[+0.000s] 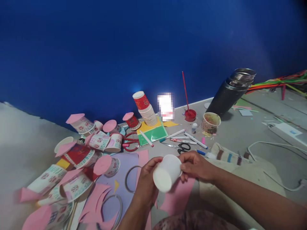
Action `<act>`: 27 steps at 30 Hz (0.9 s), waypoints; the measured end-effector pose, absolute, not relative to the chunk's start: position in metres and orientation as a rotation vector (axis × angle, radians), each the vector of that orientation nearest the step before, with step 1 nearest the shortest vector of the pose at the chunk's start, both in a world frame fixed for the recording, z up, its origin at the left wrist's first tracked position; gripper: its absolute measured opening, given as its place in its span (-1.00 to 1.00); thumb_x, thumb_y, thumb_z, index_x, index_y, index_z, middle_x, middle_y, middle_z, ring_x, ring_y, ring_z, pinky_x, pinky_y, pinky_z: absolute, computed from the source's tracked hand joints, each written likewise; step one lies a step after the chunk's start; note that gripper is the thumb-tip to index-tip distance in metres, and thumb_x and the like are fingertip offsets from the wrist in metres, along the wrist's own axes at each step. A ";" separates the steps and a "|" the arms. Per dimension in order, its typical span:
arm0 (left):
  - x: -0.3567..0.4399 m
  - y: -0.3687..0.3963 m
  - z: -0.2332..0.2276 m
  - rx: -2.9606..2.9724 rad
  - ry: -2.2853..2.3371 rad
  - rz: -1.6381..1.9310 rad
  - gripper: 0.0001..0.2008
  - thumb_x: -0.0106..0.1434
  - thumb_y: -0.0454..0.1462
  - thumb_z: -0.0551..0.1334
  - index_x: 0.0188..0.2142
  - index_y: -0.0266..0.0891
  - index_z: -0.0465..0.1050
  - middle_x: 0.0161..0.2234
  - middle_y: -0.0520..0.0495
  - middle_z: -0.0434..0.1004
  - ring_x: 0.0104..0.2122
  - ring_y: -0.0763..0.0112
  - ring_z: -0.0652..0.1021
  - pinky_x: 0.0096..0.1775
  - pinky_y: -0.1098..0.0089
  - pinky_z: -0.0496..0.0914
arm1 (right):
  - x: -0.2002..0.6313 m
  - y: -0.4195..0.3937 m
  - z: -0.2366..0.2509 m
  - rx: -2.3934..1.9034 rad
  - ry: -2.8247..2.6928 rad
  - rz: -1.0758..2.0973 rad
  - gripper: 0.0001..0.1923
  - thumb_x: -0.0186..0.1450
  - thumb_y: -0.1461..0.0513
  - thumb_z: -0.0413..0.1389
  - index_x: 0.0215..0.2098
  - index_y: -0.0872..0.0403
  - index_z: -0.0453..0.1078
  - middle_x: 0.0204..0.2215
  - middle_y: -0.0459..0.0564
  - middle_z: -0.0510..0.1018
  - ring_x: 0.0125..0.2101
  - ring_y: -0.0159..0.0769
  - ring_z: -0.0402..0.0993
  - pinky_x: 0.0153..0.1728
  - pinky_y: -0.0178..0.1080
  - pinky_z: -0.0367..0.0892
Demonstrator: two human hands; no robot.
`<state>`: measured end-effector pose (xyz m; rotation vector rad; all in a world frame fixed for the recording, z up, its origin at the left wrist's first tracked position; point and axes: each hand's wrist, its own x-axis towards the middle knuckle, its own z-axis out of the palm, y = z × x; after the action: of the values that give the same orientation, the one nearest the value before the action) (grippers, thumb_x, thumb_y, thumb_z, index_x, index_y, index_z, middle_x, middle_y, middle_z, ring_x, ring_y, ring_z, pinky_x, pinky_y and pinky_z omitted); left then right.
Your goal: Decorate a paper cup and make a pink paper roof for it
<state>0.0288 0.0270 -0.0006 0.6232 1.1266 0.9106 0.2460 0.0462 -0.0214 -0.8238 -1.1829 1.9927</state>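
Between my two hands is a plain white paper cup point(169, 171), tilted on its side above the table. My left hand point(147, 179) grips it at the left, fingers along its edge. From the right, my right hand point(193, 166) pinches the rim with thumb and fingers. Below the cup lies pink paper point(181, 196) with a cut edge. Black-handled scissors point(183, 147) and several markers point(185, 140) lie just beyond my hands. Two tape rings point(112, 209) rest on purple and pink paper to the left.
Decorated paper cups point(79, 155) with pink paper tops crowd the left side. At the back stand a leaning cup stack point(148, 113), a small red pot point(190, 115) with a stick, a used paper cup point(211, 123) and a dark flask point(226, 95). A white cable point(268, 143) runs right.
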 end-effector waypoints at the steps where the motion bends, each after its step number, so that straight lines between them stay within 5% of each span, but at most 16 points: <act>1: 0.029 0.027 -0.002 0.632 1.141 0.967 -0.48 -0.08 0.00 0.59 -0.17 -0.14 0.60 -0.34 -0.03 0.62 -0.41 0.36 0.53 -0.34 0.40 0.38 | 0.245 0.047 -0.024 -0.830 -1.127 1.988 -0.45 0.16 -0.19 0.39 -0.36 0.08 0.41 -0.55 -0.06 0.60 -0.58 -0.36 0.50 -0.52 -0.32 0.37; 7: 0.033 0.016 -0.012 0.956 1.051 1.092 -0.18 -0.06 -0.08 0.60 0.21 0.05 0.43 0.10 -0.17 0.57 0.08 0.03 0.57 0.09 0.19 0.48 | 0.236 0.048 -0.028 -0.853 -0.996 1.967 -0.45 0.12 -0.14 0.45 -0.33 0.10 0.41 -0.49 0.00 0.67 -0.51 -0.35 0.58 -0.45 -0.31 0.43; 13: 0.032 0.007 -0.015 1.055 1.252 1.130 -0.20 -0.13 -0.03 0.60 0.13 -0.12 0.52 0.17 -0.27 0.54 0.18 -0.13 0.52 0.14 0.13 0.48 | 0.229 0.041 -0.026 -0.886 -1.118 2.085 -0.48 0.03 -0.07 0.51 -0.40 0.15 0.48 -0.58 -0.05 0.63 -0.64 -0.43 0.48 -0.54 -0.36 0.38; 16: 0.032 0.006 -0.015 1.016 1.302 1.197 -0.25 -0.08 -0.06 0.57 0.11 -0.19 0.54 0.13 -0.26 0.59 0.10 -0.06 0.58 0.08 0.18 0.51 | 0.231 0.040 -0.024 -0.912 -1.166 2.113 -0.51 0.05 -0.06 0.50 -0.40 0.16 0.52 -0.63 -0.12 0.56 -0.68 -0.48 0.42 -0.59 -0.40 0.33; 21: 0.031 0.011 -0.016 0.651 1.308 1.212 -0.32 -0.06 -0.09 0.56 0.04 -0.30 0.56 -0.29 -0.15 0.70 -0.30 0.15 0.66 -0.24 0.27 0.58 | 0.233 0.043 -0.015 -0.892 -1.213 2.081 -0.57 0.14 -0.03 0.46 -0.40 0.17 0.55 -0.49 -0.04 0.64 -0.61 -0.51 0.43 -0.61 -0.45 0.28; 27: 0.028 0.024 -0.005 0.431 1.171 1.405 -0.28 -0.19 -0.19 0.63 0.01 -0.21 0.57 -0.39 0.02 0.65 -0.36 0.33 0.64 -0.24 0.40 0.58 | 0.225 0.057 -0.019 -0.775 -1.214 2.081 -0.52 0.07 -0.05 0.49 -0.44 0.18 0.55 -0.51 -0.01 0.66 -0.64 -0.51 0.41 -0.64 -0.45 0.30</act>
<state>0.0278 0.0244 -0.0046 0.4309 1.1712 1.4054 0.2247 0.0575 -0.0186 -0.7753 -1.2142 2.0813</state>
